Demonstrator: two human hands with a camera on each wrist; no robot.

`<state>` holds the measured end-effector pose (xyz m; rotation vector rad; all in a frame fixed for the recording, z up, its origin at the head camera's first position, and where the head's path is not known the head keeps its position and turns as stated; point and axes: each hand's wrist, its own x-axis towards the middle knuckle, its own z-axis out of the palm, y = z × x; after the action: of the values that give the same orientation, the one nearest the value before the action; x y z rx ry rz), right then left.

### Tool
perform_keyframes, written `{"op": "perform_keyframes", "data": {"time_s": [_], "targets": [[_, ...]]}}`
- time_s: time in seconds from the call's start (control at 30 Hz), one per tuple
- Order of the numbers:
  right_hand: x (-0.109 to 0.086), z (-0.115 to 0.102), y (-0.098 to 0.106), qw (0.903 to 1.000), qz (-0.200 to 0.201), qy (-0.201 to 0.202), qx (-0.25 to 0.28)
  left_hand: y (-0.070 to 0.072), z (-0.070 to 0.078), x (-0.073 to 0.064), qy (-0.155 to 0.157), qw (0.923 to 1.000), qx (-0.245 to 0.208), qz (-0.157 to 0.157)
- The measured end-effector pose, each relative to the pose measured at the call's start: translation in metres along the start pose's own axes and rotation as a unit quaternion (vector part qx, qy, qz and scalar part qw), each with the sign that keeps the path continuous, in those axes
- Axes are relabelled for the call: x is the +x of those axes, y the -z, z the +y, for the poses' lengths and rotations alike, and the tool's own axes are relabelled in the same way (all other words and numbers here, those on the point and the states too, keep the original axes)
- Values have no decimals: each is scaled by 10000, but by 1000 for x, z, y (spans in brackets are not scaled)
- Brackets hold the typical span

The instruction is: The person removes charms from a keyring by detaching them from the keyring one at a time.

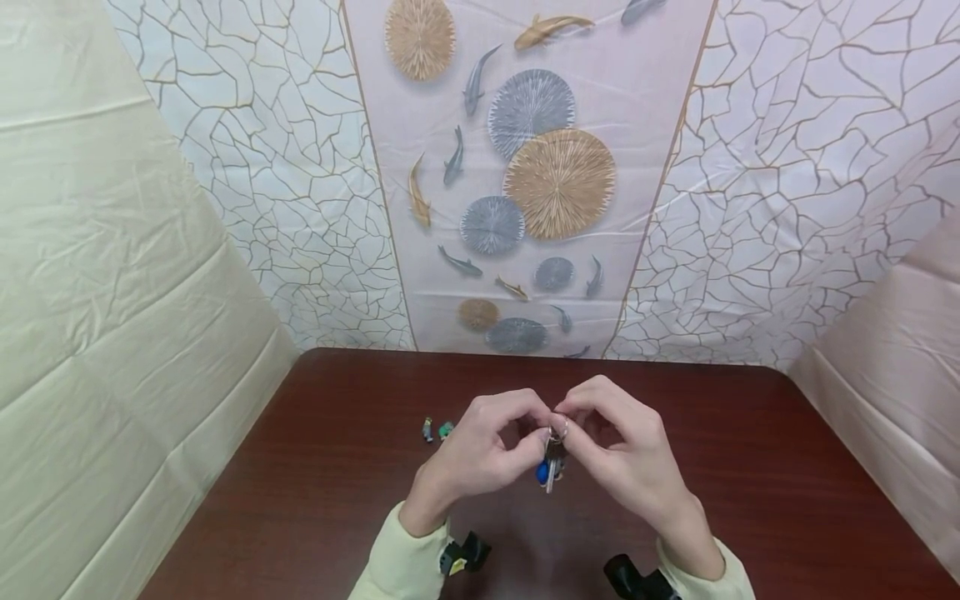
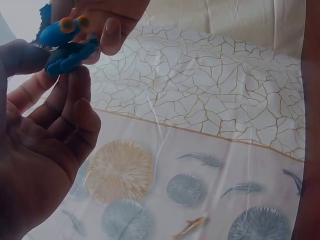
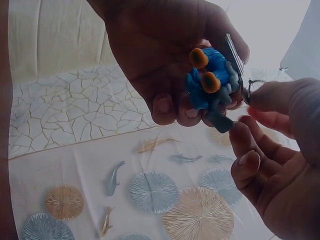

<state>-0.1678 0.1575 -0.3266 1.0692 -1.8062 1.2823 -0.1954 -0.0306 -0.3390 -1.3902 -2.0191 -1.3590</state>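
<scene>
A silver key (image 1: pixel 551 477) is hung blade-down from a ring (image 1: pixel 566 427) pinched between left hand (image 1: pixel 480 446) and right hand (image 1: pixel 633 454); a blue, orange-eyed toy (image 3: pixel 216 67) is hung beside it, apparently from the same ring.

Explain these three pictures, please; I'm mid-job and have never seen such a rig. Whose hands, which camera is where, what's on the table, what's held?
No robot here: a person's bare left hand and right hand do the work. The head view looks forward and down from the person's head; the other two come from wrist cameras, one per arm. On the dark red-brown table, beside the left hand, are a small figure and a small green item. Both hands pinch a metal ring; a key and an orange-eyed blue toy hang below it.
</scene>
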Motion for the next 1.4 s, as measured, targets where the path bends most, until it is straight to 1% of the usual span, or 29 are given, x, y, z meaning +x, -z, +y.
{"op": "perform_keyframes", "data": {"time_s": [0.1, 0.2, 0.3, 0.37, 0.47, 0.57, 0.63, 0.73, 0.93, 1.1, 1.23, 1.3, 1.4], "targets": [[1, -1, -1, 9998, 110, 35, -130, 0, 0, 0, 43, 9998, -202, 83], [4, -4, -1, 9994, 192, 303, -25, 0, 0, -1, 109, 9990, -385, 191], [10, -14, -3, 9979, 259, 588, 84, 0, -1, -2, 190, 9984, -416, 330], [13, -19, -4, 9974, 278, 656, 131, -1, 0, -2, 235, 9981, -389, 426], [13, -20, -5, 9978, 226, 539, 317, -2, 0, -1, 257, 9976, -326, 563], [7, -12, -6, 9981, 114, 326, 506, -2, 1, 0, 217, 9973, -199, 668], [5, -9, -7, 9983, 74, 207, 543, -3, 1, 0, 203, 9973, -127, 690], [4, -7, -7, 9985, 37, 80, 546, -3, 1, 0, 222, 9978, -80, 614], [3, -5, -5, 9980, -70, 16, 631, -3, 1, 0, 205, 9990, -21, 398], [3, -6, -3, 9965, -235, -101, 796, 0, 2, 1, 232, 9989, 101, 391], [2, -6, -2, 9962, -261, -114, 826, 2, 3, 1, 233, 9989, 201, 365], [1, -6, -3, 9958, -275, -87, 871, 3, 2, 0, 233, 9992, 207, 268], [1, -6, -4, 9951, -347, -1, 928, 7, 2, 0, 287, 9995, 70, 78]]}}
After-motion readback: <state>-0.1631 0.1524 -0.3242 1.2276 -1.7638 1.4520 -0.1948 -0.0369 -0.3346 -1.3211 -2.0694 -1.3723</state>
